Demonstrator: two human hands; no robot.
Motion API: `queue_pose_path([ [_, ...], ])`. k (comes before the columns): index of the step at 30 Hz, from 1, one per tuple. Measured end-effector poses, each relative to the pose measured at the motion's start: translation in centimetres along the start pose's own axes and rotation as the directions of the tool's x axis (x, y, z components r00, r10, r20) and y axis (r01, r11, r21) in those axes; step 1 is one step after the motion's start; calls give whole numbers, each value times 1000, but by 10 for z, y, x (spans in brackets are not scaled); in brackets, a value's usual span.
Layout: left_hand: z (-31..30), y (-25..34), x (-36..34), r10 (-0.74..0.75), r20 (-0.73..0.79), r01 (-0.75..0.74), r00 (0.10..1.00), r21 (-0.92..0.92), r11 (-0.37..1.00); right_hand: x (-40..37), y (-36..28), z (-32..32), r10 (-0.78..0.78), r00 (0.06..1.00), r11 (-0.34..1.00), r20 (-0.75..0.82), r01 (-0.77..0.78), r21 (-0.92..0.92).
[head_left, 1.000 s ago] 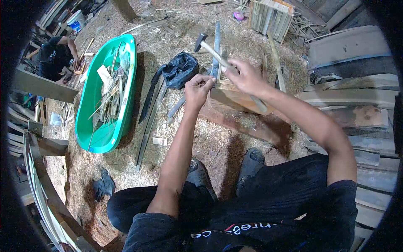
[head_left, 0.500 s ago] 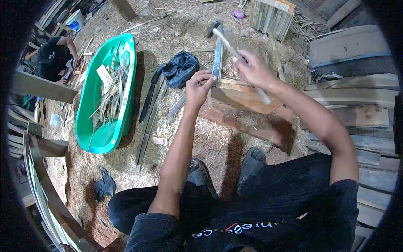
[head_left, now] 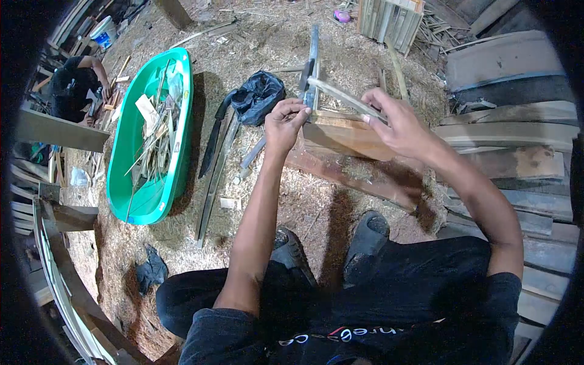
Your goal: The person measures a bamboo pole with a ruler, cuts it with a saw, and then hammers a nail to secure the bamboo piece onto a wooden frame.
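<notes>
My right hand (head_left: 395,125) is wrapped round the wooden handle of a hammer (head_left: 340,94). The hammer's dark head is down over a narrow grey strip (head_left: 314,45), just beyond my left fingertips. My left hand (head_left: 286,125) is closed in a pinch at the strip's near end; what sits between thumb and fingers is too small to make out. Beneath and right of that hand lies a thick wooden block (head_left: 347,140), with another reddish timber (head_left: 353,179) below it. A black plastic bag (head_left: 258,97) sits left of my left hand.
A green tub (head_left: 185,121) of wood scraps stands on the left, with a machete (head_left: 213,143) and long strips (head_left: 216,182) beside it. Stacked planks (head_left: 511,131) line the right. Another person (head_left: 76,88) crouches at far left. A slatted wooden stack (head_left: 389,24) stands at the back.
The hammer has come down from above the strip toward my left fingertips. My right hand has moved right and lower; my left hand stays at nearly the same place.
</notes>
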State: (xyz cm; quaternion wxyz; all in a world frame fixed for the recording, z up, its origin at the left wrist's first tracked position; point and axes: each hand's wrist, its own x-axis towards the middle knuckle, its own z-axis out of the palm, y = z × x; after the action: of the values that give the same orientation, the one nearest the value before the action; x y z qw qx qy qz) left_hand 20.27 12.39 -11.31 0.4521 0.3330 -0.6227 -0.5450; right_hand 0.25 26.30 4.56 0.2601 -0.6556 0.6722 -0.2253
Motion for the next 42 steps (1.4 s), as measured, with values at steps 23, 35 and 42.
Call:
queue_pose_path([
  [23,3,1,-4,21,-57,-21,998,3,1000,-8,-3,-13,-154,988,954,-5,147,-262],
  [35,1,-5,-2,9,-50,-9,999,11,1000,-8,4,-13,-206,978,934,-16,192,-301],
  [42,2,0,-3,27,-64,-22,998,83,996,-7,4,-11,-205,979,941,1,197,-274],
])
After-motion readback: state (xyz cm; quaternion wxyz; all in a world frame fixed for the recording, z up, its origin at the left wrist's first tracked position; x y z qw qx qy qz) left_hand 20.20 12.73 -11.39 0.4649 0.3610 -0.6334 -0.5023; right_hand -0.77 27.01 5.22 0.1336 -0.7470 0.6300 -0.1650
